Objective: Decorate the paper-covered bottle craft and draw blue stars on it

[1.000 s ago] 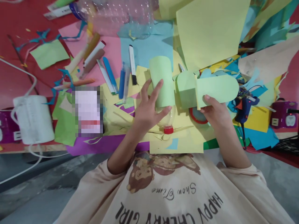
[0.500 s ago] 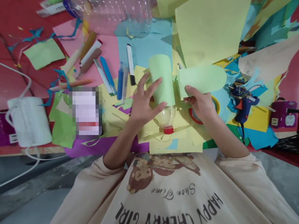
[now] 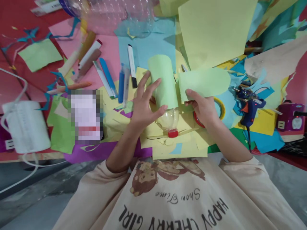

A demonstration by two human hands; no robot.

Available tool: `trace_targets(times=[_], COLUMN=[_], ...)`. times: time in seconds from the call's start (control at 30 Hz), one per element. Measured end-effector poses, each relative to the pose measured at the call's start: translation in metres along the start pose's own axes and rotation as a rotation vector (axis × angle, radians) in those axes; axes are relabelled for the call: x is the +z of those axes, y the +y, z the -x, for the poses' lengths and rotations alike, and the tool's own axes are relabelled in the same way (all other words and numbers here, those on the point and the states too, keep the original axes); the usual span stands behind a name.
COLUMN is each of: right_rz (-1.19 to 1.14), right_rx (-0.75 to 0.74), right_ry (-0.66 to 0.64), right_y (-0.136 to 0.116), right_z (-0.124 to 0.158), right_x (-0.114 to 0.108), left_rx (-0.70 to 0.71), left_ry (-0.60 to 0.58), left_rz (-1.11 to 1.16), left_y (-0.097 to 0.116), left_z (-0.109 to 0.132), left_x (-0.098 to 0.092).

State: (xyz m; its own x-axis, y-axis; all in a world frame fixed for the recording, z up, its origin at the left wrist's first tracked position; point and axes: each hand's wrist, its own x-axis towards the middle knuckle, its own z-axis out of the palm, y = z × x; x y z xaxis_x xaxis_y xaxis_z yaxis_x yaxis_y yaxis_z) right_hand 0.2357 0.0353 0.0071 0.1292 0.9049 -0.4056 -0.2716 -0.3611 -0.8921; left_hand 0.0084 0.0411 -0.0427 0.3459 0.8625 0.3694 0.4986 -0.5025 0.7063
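Note:
A small clear plastic bottle [image 3: 168, 118] with a red cap [image 3: 173, 133] lies with its cap toward me, and light green paper [image 3: 162, 76] is wrapped round its body. My left hand [image 3: 146, 107] rests against the wrapped bottle's left side, its fingers spread and the thumb touching near the paper's lower edge. To the right, my right hand [image 3: 202, 108] pinches a round-ended light green paper piece [image 3: 208, 81] between thumb and fingers. This piece extends rightward, its straight edge close beside the bottle. Under the right hand sits a yellow and red tape roll [image 3: 222, 108], partly covered.
Several markers [image 3: 122, 83] lie on coloured sheets at the left, near a blurred phone [image 3: 85, 116]. A blue glue gun [image 3: 250, 111] lies to the right. A large clear bottle [image 3: 115, 17] is at the back. At the left edge stands a white corded device [image 3: 27, 126].
The wrapped bottle has tilted slightly, its far end shifting left. My right hand and the green paper piece have moved a little left, and the view has shifted slightly.

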Motion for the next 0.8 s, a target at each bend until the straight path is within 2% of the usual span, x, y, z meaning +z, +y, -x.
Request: trace_targets(times=[0.33,0.57,0.7,0.8], right_rz=[0.042,0.096,0.094,0.123], right_rx=[-0.010,-0.028,-0.028,-0.031], right_ry=[-0.031,-0.023,-0.014,-0.014], right_y=[0.0039,0.0066,0.0060,0.0080], right_z=[-0.0001,0.0010,0.0020,0.0020], right_x=[0.0012,0.0012,0.0016,0.0000], left_rx=[0.029,-0.009,-0.051,-0.030], left_ry=[0.057,0.059,0.022,0.016], left_rz=[-0.017,-0.009,-0.014,-0.017], left_y=[0.0007,0.0070,0.0067,0.0040], left_z=[-0.0003,-0.0003,0.0003,0.0010], left_x=[0.0007,-0.0010,-0.0012,-0.0005])
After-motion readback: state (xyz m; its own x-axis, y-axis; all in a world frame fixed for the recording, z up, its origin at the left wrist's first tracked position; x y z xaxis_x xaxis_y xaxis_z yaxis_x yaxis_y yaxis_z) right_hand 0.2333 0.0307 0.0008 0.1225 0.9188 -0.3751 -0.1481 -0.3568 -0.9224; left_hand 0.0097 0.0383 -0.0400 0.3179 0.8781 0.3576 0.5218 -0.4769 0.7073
